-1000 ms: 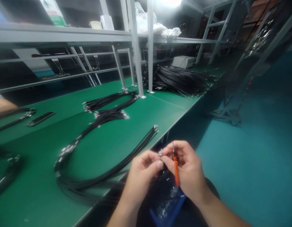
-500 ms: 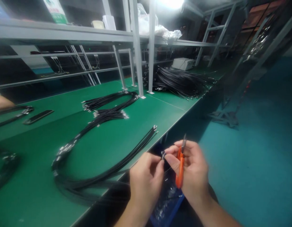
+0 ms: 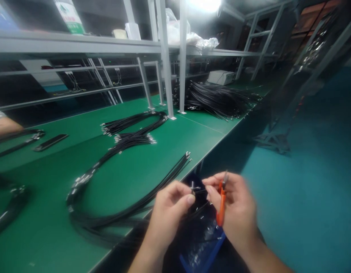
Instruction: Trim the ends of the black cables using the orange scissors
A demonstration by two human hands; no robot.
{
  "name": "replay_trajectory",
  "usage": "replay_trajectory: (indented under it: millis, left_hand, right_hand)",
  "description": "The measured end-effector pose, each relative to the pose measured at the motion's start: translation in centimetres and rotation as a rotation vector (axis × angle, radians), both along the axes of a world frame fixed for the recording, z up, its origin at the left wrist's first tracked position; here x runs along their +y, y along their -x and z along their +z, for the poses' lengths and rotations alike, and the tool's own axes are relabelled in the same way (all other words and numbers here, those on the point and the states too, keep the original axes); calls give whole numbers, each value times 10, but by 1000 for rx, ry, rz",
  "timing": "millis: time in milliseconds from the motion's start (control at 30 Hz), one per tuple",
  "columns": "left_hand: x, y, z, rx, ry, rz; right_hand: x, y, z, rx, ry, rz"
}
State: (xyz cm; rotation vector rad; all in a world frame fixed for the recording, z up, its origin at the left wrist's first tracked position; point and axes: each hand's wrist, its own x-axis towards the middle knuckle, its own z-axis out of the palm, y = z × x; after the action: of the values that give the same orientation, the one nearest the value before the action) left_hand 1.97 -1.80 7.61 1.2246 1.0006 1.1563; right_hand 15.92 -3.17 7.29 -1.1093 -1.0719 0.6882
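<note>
Over the table's front edge, my left hand [image 3: 168, 210] pinches a small metal-tipped cable end [image 3: 193, 187] between thumb and fingers. Orange-handled cutters [image 3: 221, 208] lie across the palm of my right hand [image 3: 240, 208], with their dark jaws pointing up. The right thumb and forefinger come close together just right of the cable end; whether they hold a thin strand is too small to tell. From the table, a curved bundle of black cables [image 3: 124, 214] runs toward my left hand. Its loose metal-tipped ends fan out behind that hand.
A blue bin [image 3: 213, 254] with clear plastic sits below my hands. More cable bundles [image 3: 135, 136] and a dark phone-like slab [image 3: 52, 142] lie on the green table [image 3: 113, 180]. Shelf posts [image 3: 167, 76] stand behind. Another person's arm [image 3: 6, 127] is at the far left.
My hands have moved apart a little, the right one shifting rightward with the cutters. The cable end now shows above my left thumb. The view has shifted slightly.
</note>
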Motion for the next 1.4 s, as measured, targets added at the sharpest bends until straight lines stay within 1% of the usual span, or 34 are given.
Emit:
replay_trajectory:
  millis: [33,100,200,233,300,467,633,833,900,967,1033,1100,1167,1300,1367,1400]
  left_hand:
    - [1,0,0,-1,3,-3]
    - [0,-1,1,27,-3,1]
    - [-1,-3,3,88,-19,3]
    - [-2,-3,3,102,-20,-1]
    - [-2,-4,3,124,-22,-8]
    - [-2,-4,0,125,-47,0]
    - [-2,-4,0,102,-23,-14]
    - [1,-3,-6,-59,24,-67]
    - [3,-1,-9,-115,40,-71]
    - [5,2,-11,-147,58,-64]
    - [6,4,-11,-160,64,-37]
    - [6,4,-10,-154,57,-8]
    - [6,4,-10,-145,35,15]
    - [5,2,-14,-169,-49,68]
    - [5,1,-16,-182,-90,99]
    - [5,1,-17,-184,-106,111]
  right_hand:
    - [-1,-1,2,-24,-30,14]
    - [-2,-4,7,-21,-30,114]
    - [2,-8,16,79,82,304]
    - [4,-9,18,111,107,333]
    - [7,-10,21,128,112,344]
    - [8,-7,18,-38,102,299]
    - [4,-8,11,-230,30,210]
    - [5,-9,-3,-460,-168,107]
    - [7,-9,-7,-510,-197,71]
    - [7,-11,-10,-510,-184,27]
    - [4,-12,-11,-449,-122,-7]
    - [-4,-13,-10,-334,-23,43]
    - [-14,-13,-7,-176,97,188]
    - [-27,-11,-1,140,358,545]
    - [-28,-10,0,252,524,657]
    - [-27,-9,0,291,597,686]
